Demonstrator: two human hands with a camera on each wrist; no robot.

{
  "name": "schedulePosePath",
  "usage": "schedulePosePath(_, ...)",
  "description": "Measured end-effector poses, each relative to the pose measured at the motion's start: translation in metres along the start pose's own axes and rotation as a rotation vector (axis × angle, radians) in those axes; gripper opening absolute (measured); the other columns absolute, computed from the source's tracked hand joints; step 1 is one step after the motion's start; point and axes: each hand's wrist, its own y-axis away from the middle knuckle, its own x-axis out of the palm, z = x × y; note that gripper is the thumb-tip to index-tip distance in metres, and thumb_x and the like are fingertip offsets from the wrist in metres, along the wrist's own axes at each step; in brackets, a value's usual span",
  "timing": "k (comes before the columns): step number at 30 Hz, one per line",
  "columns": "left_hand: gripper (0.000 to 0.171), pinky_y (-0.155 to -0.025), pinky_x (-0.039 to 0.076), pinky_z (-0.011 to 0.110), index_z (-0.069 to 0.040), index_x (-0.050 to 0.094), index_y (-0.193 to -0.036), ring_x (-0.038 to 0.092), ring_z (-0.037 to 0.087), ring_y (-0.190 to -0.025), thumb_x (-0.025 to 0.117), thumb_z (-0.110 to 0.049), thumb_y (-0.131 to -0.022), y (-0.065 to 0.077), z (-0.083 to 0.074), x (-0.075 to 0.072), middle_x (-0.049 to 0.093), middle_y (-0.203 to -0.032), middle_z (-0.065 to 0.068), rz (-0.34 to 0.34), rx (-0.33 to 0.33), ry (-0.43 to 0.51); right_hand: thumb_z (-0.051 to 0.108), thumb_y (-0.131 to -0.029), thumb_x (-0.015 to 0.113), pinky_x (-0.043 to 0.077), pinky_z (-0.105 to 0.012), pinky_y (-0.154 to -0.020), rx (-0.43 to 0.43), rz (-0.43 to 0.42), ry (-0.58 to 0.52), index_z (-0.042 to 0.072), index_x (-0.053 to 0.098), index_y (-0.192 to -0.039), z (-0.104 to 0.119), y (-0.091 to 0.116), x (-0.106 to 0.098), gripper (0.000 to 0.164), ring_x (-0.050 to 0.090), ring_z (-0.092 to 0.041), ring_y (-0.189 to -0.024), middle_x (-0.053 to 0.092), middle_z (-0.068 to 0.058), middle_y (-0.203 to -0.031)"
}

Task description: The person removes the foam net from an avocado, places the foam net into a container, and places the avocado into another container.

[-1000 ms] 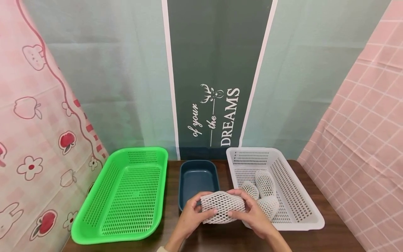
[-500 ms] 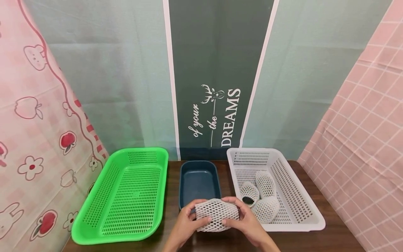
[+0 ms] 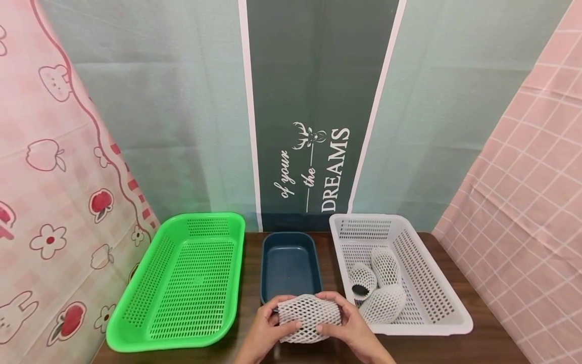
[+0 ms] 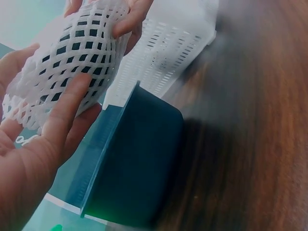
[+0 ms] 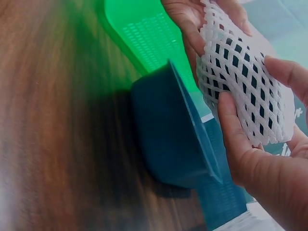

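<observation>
A dark object in a white foam net sleeve [image 3: 309,318] is held between both hands in front of the blue tray; its dark surface shows through the mesh in both wrist views. My left hand [image 3: 267,328] grips its left end, thumb on the near side and fingers behind. From the right, my right hand [image 3: 352,328] grips the other end in the same way. The blue tray [image 3: 291,270] stands just beyond the hands, with nothing visible in it. Inside the white basket [image 3: 436,283] lie several netted pieces, one [image 3: 362,279] showing a black end.
The green basket [image 3: 195,283] stands at the left, with nothing seen in it. Dark wooden tabletop [image 3: 482,328] shows around the containers. Patterned cloths hang at the back [image 3: 200,126] and on both sides.
Both hands have moved slightly left and nearer the body with the netted object. The black end of one netted piece in the white basket has come into view.
</observation>
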Motion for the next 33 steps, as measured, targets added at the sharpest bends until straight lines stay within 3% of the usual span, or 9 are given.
schedulePosePath(4,0.041,-0.068,0.05,0.039,-0.003,0.051,-0.118,0.058,0.028,-0.09,0.064,-0.001,-0.08,0.006,0.0,-0.004,0.055,-0.106,0.017,0.006,-0.015,-0.004,-0.007,-0.078,0.062,0.046,-0.037,-0.078,-0.002,-0.008,0.003,-0.003,0.038,-0.125,-0.007,0.001,0.004,0.054,0.05,-0.027,-0.098,0.045,-0.021,-0.116)
schedulePosePath(14,0.042,-0.069,0.049,0.038,-0.002,0.052,-0.119,0.058,0.027,-0.09,0.066,-0.007,-0.079,0.02,0.002,-0.01,0.056,-0.106,0.016,-0.064,-0.225,0.031,-0.003,-0.081,0.06,0.045,-0.042,-0.079,0.176,-0.01,-0.097,-0.001,0.037,-0.128,-0.024,0.006,0.009,0.052,0.049,-0.028,-0.101,0.046,-0.019,-0.117)
schedulePosePath(18,0.044,-0.068,0.049,0.039,-0.001,0.05,-0.12,0.058,0.027,-0.089,0.066,-0.005,-0.08,0.027,0.007,-0.014,0.057,-0.105,0.016,-0.053,-0.241,0.058,-0.003,-0.081,0.059,0.045,-0.044,-0.079,0.2,-0.004,-0.125,-0.001,0.036,-0.128,-0.032,0.009,0.011,0.053,0.05,-0.029,-0.1,0.046,-0.02,-0.116)
schedulePosePath(23,0.045,-0.068,0.049,0.036,0.0,0.05,-0.12,0.059,0.027,-0.088,0.066,-0.004,-0.079,0.03,0.012,-0.018,0.058,-0.105,0.017,-0.033,-0.239,0.061,-0.001,-0.079,0.062,0.046,-0.041,-0.077,0.21,-0.055,-0.106,-0.001,0.04,-0.126,-0.043,0.011,0.013,0.053,0.052,-0.029,-0.096,0.048,-0.018,-0.112)
schedulePosePath(27,0.045,-0.071,0.049,0.036,-0.001,0.052,-0.118,0.058,0.027,-0.089,0.069,-0.007,-0.077,0.032,0.014,-0.018,0.058,-0.105,0.015,-0.06,-0.297,0.083,-0.001,-0.076,0.065,0.046,-0.039,-0.077,0.22,-0.093,-0.101,-0.001,0.042,-0.125,-0.05,0.013,0.015,0.054,0.053,-0.028,-0.094,0.05,-0.018,-0.111)
schedulePosePath(33,0.044,-0.07,0.049,0.036,-0.003,0.055,-0.116,0.059,0.026,-0.089,0.071,-0.01,-0.075,0.033,0.025,-0.021,0.059,-0.104,0.014,-0.097,-0.323,0.053,0.001,-0.075,0.067,0.045,-0.037,-0.077,0.233,-0.133,-0.092,0.0,0.045,-0.123,-0.061,0.014,0.014,0.053,0.053,-0.026,-0.094,0.052,-0.015,-0.11)
